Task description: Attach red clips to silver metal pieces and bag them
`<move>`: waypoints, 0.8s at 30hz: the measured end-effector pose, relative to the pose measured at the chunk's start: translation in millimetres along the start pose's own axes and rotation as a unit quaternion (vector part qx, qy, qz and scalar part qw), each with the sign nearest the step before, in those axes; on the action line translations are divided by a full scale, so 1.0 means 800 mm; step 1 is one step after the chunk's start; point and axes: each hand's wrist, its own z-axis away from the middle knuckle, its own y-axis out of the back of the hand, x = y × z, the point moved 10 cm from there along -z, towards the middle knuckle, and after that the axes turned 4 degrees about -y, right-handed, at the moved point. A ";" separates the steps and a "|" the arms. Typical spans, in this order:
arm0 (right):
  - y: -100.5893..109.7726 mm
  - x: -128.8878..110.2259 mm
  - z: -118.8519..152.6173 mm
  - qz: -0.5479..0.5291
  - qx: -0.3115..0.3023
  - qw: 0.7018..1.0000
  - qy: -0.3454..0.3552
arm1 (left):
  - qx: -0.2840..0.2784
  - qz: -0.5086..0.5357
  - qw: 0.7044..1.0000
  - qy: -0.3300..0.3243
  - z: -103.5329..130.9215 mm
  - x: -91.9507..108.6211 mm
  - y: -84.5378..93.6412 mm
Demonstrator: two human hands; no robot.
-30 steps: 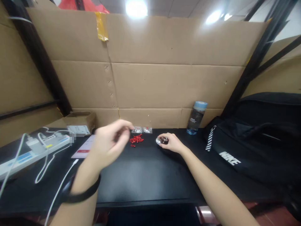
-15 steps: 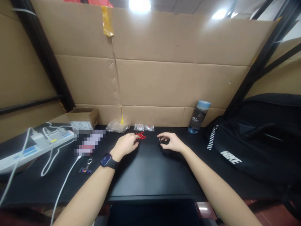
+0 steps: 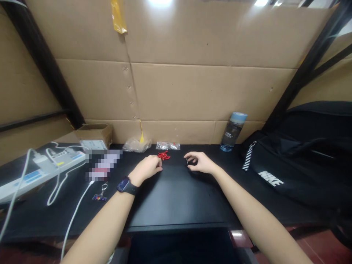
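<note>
A small heap of thin red pieces point(image 3: 164, 155) lies on the black table point(image 3: 176, 205). Just left of and below the heap is my left hand point(image 3: 150, 167), its fingers curled together and a dark watch on the wrist; what they hold, if anything, is hidden. To the right, apart from the heap, my right hand point(image 3: 198, 162) pinches a small thin item point(image 3: 187, 161) between thumb and forefinger, too small to name. Two small clear packets point(image 3: 168, 146) lie behind the red heap.
A crumpled clear bag point(image 3: 136, 145) and an open cardboard box point(image 3: 95, 135) stand near the cardboard wall. At the left are a power strip point(image 3: 41, 174), cables and a keyring point(image 3: 100, 197). A bottle point(image 3: 232, 134) and black bag point(image 3: 297, 161) stand right.
The view has tilted slightly downward. My left hand's fingers have drawn back from the red heap, which shows more fully now. My right hand has hardly moved.
</note>
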 end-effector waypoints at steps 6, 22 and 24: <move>-0.001 -0.011 0.000 0.021 0.011 0.999 0.022 | 0.022 0.016 1.000 0.009 0.003 0.003 0.009; -0.019 -0.036 0.002 0.026 0.006 0.998 0.052 | 0.163 0.261 0.922 -0.235 0.105 0.241 0.132; -0.019 -0.036 0.001 0.032 0.008 0.998 0.053 | 0.144 0.266 0.919 -0.252 0.150 0.279 0.141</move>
